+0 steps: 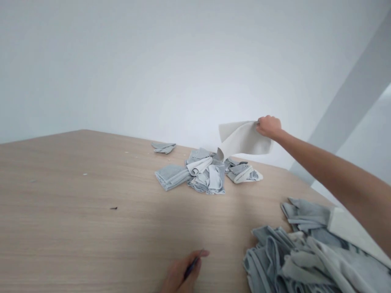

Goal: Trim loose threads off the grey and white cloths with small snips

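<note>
My right hand [269, 125] is reached far out, closed on the corner of a light grey fabric piece [244, 140]. The piece hangs in the air above the fabric pile at the back. Low in the middle of the view, my left hand [183, 272] is closed around a slim dark tool [191, 267] with a thin tip; its kind cannot be made out. Below the raised piece lie a heap of grey fabric pieces [207, 173], a folded grey fabric piece [172, 176] at its left and a smaller fabric bundle [244, 171] at its right.
A large pile of grey fabric pieces [293, 260] covers the near right of the wooden table [76, 244]. One small fabric piece [164, 147] lies near the back edge. A small dark scrap [113, 208] is on the left side. A white wall [152, 69] stands behind.
</note>
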`<state>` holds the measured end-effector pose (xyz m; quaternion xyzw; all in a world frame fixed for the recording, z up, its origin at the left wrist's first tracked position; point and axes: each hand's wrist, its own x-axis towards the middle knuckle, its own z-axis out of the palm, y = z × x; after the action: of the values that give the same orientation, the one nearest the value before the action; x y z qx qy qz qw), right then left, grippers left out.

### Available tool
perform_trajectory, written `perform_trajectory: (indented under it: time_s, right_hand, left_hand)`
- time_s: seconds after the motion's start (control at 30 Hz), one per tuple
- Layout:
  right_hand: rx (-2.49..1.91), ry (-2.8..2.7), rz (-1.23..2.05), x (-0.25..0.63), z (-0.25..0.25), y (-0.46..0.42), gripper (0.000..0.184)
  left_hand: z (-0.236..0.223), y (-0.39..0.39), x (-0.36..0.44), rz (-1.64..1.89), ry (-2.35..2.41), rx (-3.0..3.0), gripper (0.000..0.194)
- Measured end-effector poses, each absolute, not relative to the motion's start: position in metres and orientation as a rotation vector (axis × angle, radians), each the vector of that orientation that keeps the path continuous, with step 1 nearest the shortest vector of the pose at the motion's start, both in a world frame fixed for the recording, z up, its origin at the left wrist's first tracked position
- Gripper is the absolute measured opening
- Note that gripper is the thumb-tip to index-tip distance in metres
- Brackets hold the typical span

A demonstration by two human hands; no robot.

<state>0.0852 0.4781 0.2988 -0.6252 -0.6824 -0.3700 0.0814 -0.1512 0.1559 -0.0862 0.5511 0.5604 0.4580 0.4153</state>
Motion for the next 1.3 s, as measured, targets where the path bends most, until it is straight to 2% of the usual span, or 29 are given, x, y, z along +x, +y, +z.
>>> perform_trajectory:
  time_s: [0.1,0.23,0.4,0.53,0.63,0.7,0.77,0.8,0.9,0.97,1.2,1.3]
  right_hand:
    - [-1.774,-2.047,-1.153,0.088,0.333,0.423,0.038]
    - [-1.695,-2.098,-1.126,0.086,0.349,0.351,0.036]
    - [-1.612,-2.227,-0.989,0.079,0.336,0.287,0.036]
    - [-1.504,-2.37,-0.896,0.066,0.311,0.247,0.034]
    - [-1.423,-2.456,-0.869,0.048,0.288,0.215,0.033]
    - [-1.352,-2.511,-0.85,0.033,0.275,0.193,0.033]
    - [-1.287,-2.555,-0.813,0.02,0.264,0.174,0.032]
    - [-1.268,-2.567,-0.787,0.014,0.26,0.166,0.032]
    - [-1.241,-2.569,-0.708,0.001,0.25,0.149,0.032]
    - [-1.215,-2.564,-0.663,-0.005,0.246,0.143,0.032]
    - [-1.123,-2.443,-0.621,-0.016,0.237,0.136,0.033]
    - [-1.171,-2.4,-0.588,-0.014,0.214,0.131,0.036]
  left_hand:
    - [-0.086,0.158,-0.151,1.193,1.389,1.395,0.043]
    - [-0.074,0.156,-0.151,1.324,1.355,1.354,0.046]
    - [-0.041,0.125,-0.169,1.414,1.282,1.139,0.083]
    - [-0.004,0.066,-0.181,1.666,1.27,1.158,0.106]
    - [0.024,0.022,-0.179,1.818,1.384,1.162,0.127]
    - [0.04,0.002,-0.174,1.834,1.544,1.152,0.133]
    - [0.051,-0.01,-0.17,1.786,1.693,1.197,0.128]
    - [0.055,-0.014,-0.169,1.755,1.738,1.233,0.118]
    - [0.055,-0.018,-0.173,1.744,1.825,1.323,0.069]
    - [0.049,-0.018,-0.181,1.779,1.92,1.354,0.049]
    - [0.034,0.004,-0.219,1.742,2.078,1.554,0.041]
    - [0.028,0.009,-0.229,1.656,2.099,1.617,0.04]
